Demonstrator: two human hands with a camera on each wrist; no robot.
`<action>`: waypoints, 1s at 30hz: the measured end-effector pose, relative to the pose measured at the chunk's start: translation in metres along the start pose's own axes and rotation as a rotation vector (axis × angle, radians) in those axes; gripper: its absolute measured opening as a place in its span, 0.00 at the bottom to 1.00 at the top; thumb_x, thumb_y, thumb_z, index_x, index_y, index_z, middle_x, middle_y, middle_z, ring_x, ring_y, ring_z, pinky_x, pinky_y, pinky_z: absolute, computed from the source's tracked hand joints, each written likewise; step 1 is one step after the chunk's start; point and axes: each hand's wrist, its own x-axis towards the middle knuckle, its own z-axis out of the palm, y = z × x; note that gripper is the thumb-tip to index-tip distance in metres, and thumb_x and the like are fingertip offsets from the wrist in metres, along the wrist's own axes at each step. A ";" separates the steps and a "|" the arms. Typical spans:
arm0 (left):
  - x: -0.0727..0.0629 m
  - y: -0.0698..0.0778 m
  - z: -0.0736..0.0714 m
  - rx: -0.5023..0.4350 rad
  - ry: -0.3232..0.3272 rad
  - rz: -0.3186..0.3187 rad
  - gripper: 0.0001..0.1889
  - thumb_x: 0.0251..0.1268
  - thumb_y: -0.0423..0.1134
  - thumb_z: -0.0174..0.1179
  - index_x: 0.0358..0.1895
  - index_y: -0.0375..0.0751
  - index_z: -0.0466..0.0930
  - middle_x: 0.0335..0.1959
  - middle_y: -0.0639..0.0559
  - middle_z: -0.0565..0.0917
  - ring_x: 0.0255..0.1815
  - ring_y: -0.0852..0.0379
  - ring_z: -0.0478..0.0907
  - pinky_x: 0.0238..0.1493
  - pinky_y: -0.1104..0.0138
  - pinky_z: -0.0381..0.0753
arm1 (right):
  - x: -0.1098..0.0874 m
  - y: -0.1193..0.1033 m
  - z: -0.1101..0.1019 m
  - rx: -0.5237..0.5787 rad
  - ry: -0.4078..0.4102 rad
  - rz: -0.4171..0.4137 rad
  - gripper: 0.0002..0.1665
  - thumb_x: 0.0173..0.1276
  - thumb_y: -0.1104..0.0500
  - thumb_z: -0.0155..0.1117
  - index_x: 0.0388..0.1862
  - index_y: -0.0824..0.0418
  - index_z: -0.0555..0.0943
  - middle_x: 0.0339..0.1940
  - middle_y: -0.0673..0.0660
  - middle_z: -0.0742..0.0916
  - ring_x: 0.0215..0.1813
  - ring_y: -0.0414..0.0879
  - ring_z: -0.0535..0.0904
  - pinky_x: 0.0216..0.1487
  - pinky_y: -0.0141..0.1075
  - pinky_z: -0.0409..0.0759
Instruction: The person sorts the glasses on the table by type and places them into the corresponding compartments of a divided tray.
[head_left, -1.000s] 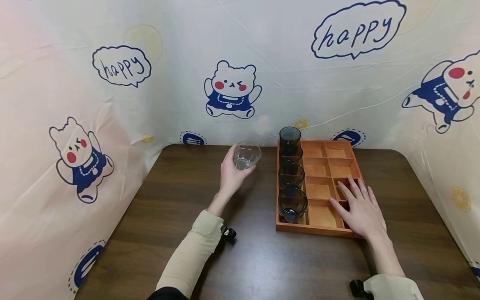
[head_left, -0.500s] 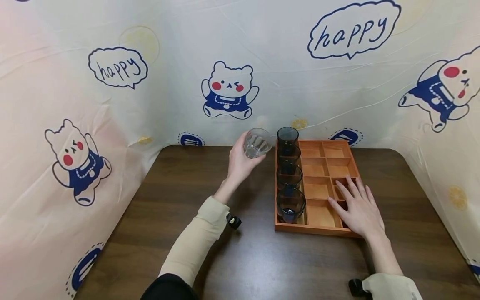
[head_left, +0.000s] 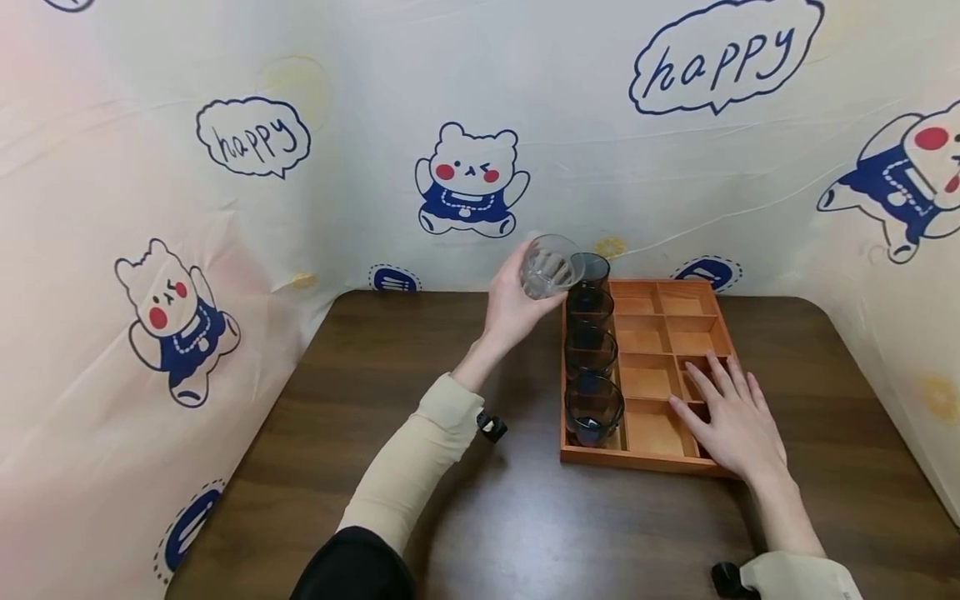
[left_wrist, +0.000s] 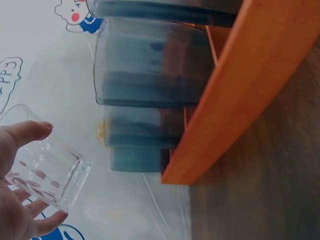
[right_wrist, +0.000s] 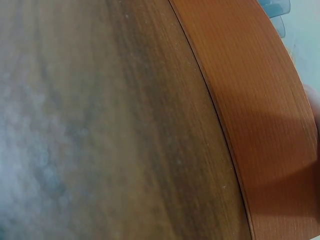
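Note:
My left hand (head_left: 517, 300) grips a clear glass cup (head_left: 549, 268), raised at the back left corner of a wooden compartment tray (head_left: 645, 461). In the left wrist view the clear cup (left_wrist: 50, 172) is tilted, with the thumb on one side and fingers on the other. Several dark tinted glasses (head_left: 594, 408) stand in the tray's left column; the clear cup overlaps the rearmost one in the head view. My right hand (head_left: 738, 425) rests with spread fingers on the tray's right front part. The right wrist view shows mostly the tray's side wall (right_wrist: 255, 110).
The tray's middle and right columns show bare compartments (head_left: 660, 429). It stands on a dark wooden table (head_left: 420, 358). A printed curtain (head_left: 337, 208) with cartoon bears hangs close behind the table's back edge and along both sides.
My left hand has carried the clear cup up and to the right, from over the table to beside the rearmost dark glass. The right hand has stayed on the tray.

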 end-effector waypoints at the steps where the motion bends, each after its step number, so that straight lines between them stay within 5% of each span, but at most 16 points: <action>1: 0.002 0.003 0.002 -0.012 -0.009 0.006 0.48 0.57 0.38 0.85 0.81 0.42 0.70 0.76 0.40 0.81 0.75 0.41 0.80 0.77 0.48 0.80 | -0.001 0.001 0.000 -0.002 0.002 0.002 0.49 0.84 0.31 0.54 0.88 0.61 0.63 0.92 0.73 0.56 0.92 0.74 0.43 0.90 0.71 0.38; 11: 0.024 0.027 0.020 -0.073 -0.089 -0.011 0.45 0.59 0.38 0.84 0.79 0.40 0.70 0.74 0.40 0.83 0.74 0.43 0.80 0.76 0.51 0.81 | -0.001 0.003 0.002 -0.007 -0.002 0.005 0.50 0.84 0.29 0.51 0.88 0.62 0.63 0.91 0.74 0.56 0.92 0.75 0.42 0.89 0.72 0.37; 30: 0.052 0.045 0.056 -0.137 -0.216 -0.093 0.47 0.60 0.40 0.83 0.79 0.33 0.67 0.70 0.40 0.83 0.70 0.44 0.81 0.69 0.57 0.83 | -0.001 0.003 0.004 0.000 0.023 -0.017 0.48 0.84 0.31 0.54 0.88 0.61 0.63 0.91 0.73 0.58 0.92 0.74 0.44 0.89 0.72 0.41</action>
